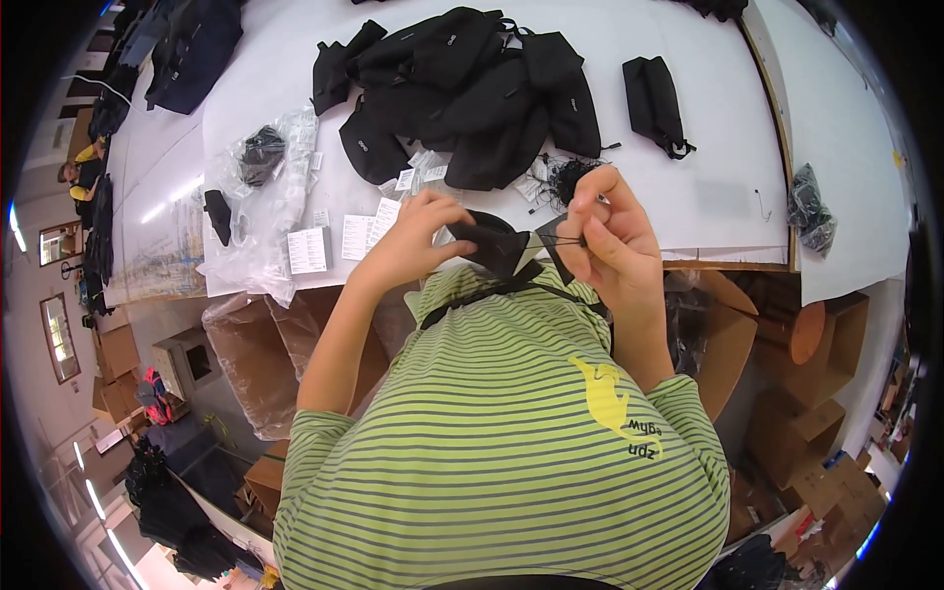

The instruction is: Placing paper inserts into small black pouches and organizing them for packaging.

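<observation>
Head view: left fingers (454, 213) hold a likely soft, light black pouch (500, 253), best edge-gripped; right fingers (612, 251) pinch string (559, 239).

left hand (418, 236) hides one end of a black piece (500, 251) below the black pouch pile (462, 98). white tags (308, 252) lower left of that pile: print's way too tiny. dark bag (197, 54) left of it gets cropped up top.

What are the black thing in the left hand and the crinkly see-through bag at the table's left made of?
The black item in the left hand looks like soft, dull cloth, maybe nylon or polyester, because it bends and barely shines. The see-through bag seems to be thin, glossy plastic: it's wrinkled and catches bright glints.
</observation>
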A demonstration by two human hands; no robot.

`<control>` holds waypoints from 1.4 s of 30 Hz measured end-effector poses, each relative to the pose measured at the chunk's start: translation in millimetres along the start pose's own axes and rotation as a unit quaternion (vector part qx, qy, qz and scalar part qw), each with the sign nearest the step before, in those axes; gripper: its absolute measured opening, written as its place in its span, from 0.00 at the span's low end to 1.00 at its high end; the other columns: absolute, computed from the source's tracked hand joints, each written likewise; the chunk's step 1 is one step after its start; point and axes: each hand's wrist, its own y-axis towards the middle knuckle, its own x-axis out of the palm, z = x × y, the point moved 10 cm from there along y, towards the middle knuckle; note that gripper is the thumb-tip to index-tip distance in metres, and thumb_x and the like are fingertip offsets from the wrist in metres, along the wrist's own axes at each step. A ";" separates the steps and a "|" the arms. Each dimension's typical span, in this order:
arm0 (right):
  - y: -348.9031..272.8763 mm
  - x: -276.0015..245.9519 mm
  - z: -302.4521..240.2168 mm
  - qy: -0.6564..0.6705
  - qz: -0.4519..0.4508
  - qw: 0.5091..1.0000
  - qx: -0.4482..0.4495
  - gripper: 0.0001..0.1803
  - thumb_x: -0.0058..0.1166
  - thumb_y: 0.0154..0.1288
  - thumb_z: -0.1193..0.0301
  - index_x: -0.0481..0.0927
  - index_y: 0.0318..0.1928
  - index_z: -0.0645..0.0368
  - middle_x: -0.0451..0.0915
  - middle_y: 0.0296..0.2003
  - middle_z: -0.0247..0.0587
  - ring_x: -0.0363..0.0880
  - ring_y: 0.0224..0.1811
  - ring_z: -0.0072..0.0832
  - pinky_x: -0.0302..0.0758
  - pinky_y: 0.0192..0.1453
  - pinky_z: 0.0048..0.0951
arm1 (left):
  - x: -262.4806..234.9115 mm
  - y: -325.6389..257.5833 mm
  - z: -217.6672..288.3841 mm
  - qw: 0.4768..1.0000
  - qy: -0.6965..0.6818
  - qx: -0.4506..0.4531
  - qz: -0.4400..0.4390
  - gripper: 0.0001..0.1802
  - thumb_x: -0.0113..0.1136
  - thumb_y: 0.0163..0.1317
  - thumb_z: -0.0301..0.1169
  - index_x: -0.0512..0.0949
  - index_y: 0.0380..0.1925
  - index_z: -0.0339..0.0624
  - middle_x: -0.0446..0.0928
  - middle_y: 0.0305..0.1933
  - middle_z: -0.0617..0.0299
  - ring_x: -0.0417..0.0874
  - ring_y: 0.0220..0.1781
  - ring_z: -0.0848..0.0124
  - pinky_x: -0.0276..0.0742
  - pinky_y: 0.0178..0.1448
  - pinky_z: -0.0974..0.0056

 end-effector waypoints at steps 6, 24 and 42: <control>-2.1 -4.6 -2.0 0.015 -0.029 0.999 -0.007 0.12 0.47 0.68 0.71 0.66 0.49 0.61 0.71 0.23 0.33 0.64 0.18 0.14 0.54 0.19 0.13 | 24.3 -14.5 -7.8 0.988 -0.157 -0.016 0.006 0.13 0.67 0.49 0.28 0.77 0.34 0.36 0.76 0.34 0.58 0.75 0.39 0.62 0.69 0.47 0.64; -14.2 -38.9 -16.8 0.049 0.058 0.994 -0.080 0.13 0.45 0.69 0.71 0.64 0.51 0.61 0.67 0.21 0.33 0.63 0.19 0.16 0.54 0.21 0.16 | 41.1 -15.3 -3.2 0.982 -0.132 0.027 0.130 0.11 0.65 0.50 0.25 0.75 0.33 0.35 0.74 0.33 0.53 0.74 0.37 0.56 0.69 0.41 0.61; -0.2 -42.0 81.0 -0.215 -0.170 0.945 0.177 0.30 0.60 0.54 0.70 0.71 0.59 0.57 0.73 0.55 0.37 0.69 0.58 0.27 0.60 0.66 0.33 | 21.6 -30.7 28.0 0.863 -0.455 -0.063 -0.209 0.16 0.61 0.60 0.29 0.75 0.46 0.33 0.76 0.37 0.64 0.72 0.41 0.80 0.69 0.47 0.72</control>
